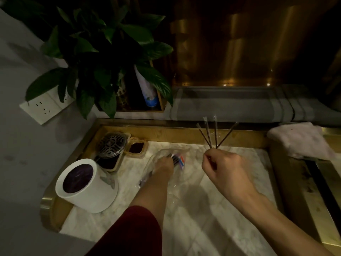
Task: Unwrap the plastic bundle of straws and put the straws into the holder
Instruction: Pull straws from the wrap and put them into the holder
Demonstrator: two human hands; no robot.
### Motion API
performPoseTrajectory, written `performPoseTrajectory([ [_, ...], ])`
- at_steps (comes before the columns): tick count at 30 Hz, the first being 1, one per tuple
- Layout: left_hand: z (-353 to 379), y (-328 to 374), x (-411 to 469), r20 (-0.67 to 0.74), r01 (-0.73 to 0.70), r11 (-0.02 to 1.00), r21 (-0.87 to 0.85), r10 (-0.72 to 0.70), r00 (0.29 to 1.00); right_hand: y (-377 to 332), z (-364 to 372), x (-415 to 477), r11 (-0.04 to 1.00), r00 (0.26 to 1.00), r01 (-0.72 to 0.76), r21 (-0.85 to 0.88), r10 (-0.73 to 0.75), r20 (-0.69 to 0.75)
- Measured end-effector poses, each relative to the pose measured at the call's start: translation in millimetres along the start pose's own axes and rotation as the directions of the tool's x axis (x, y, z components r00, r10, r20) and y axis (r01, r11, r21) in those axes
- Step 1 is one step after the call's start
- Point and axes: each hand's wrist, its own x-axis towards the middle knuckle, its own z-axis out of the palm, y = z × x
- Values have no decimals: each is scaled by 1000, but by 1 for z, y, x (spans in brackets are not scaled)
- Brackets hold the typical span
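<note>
A clear plastic bundle (156,159) of dark straws lies on the marble counter (212,209). My left hand (165,166) is pushed inside the plastic and grips the straws there, near a red and blue label. My right hand (221,168) is raised to the right and pinches several dark straws (215,134), each in a thin clear sleeve, fanned upward. A white cylindrical holder (86,187) with a dark purple inside stands at the left of the counter, apart from both hands.
A round metal grate (112,145) and a small tray (136,147) sit behind the holder. A leafy plant (103,58) overhangs the back left corner. A folded cloth (302,139) lies at the right. A brass rim (166,130) borders the counter.
</note>
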Motion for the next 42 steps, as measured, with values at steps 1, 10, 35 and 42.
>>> performPoseTrajectory([
  [1,-2,1,-3,17,-1,1000,-17,1,1000,0,0,0,1000,1000,-5,-7,5,0],
  [10,-15,-2,-11,148,-58,992,-114,75,986,-5,-4,1,1000,999,-4,2,4,-36],
  [35,-88,-5,-65,146,-1,990,-144,23,989,-44,-16,29,1000,995,-26,-13,25,-97],
  [42,-96,-16,-75,250,66,913,-403,40,968,-39,-18,39,998,995,-58,1,58,-77],
])
